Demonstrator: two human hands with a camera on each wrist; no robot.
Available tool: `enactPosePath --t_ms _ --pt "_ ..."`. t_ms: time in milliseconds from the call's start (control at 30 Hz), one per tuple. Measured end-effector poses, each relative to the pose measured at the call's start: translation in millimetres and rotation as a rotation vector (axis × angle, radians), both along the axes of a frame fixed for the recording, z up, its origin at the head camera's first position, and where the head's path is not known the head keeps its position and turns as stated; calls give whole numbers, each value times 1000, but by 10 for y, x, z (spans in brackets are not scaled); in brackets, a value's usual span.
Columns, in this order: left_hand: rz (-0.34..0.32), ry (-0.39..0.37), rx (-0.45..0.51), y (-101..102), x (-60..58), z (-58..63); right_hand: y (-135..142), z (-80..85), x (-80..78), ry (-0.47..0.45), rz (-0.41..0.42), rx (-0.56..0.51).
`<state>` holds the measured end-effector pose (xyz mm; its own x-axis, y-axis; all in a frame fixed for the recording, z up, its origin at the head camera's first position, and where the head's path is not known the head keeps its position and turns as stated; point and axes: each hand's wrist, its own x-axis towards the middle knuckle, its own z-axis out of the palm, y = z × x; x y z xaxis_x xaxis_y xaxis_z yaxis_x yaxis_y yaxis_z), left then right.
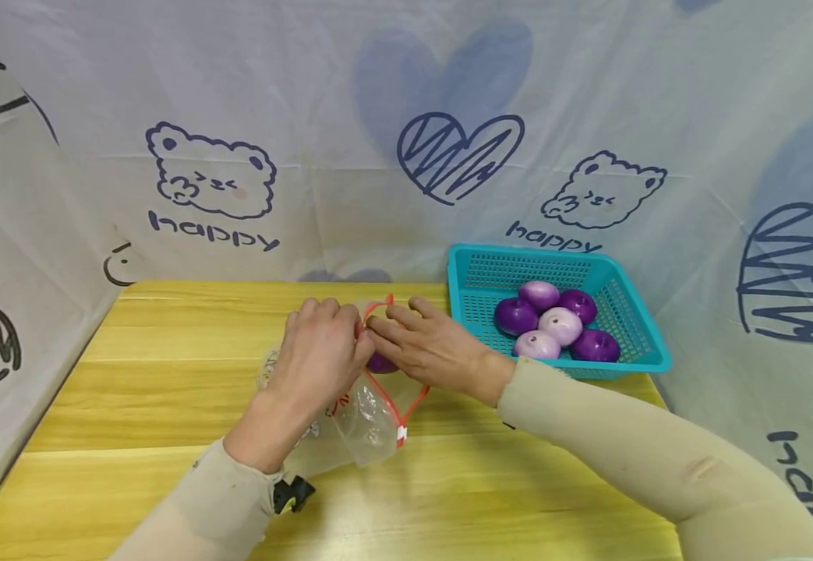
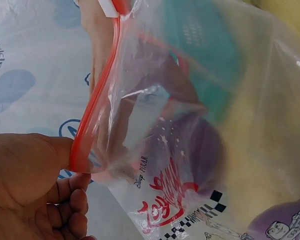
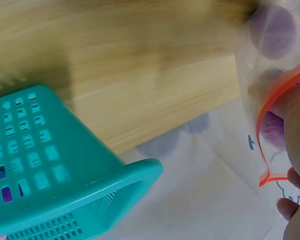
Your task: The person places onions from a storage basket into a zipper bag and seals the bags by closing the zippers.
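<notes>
I have the left hand (image 1: 323, 349) pinching the red rim (image 2: 97, 95) of the plastic bag (image 1: 367, 428); I would keep that edge lifted and wide, since the limp mouth may fold inward; a purple onion (image 1: 381, 364) sits just inside the mouth, with another (image 3: 273, 32) deeper in the bag; at the near end, the white slider (image 1: 402, 433) could snag; the right hand (image 1: 434, 347) reaches into the mouth, though I cannot tell whether it grasps the onion; I would draw it out slowly; at far right, a turquoise basket (image 1: 497, 269) holds six onions (image 1: 560, 326), its wall near my wrist.
</notes>
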<state>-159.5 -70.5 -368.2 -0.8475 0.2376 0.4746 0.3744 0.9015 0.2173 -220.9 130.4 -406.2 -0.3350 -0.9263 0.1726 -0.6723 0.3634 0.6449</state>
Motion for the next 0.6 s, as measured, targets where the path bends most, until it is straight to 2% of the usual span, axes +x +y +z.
enactPosePath --t_ms 333,600 --pt "11 -8 28 -50 -1 14 17 6 -6 2 -47 -28" --pt "23 -25 46 -62 0 9 82 -26 -14 16 -22 -72"
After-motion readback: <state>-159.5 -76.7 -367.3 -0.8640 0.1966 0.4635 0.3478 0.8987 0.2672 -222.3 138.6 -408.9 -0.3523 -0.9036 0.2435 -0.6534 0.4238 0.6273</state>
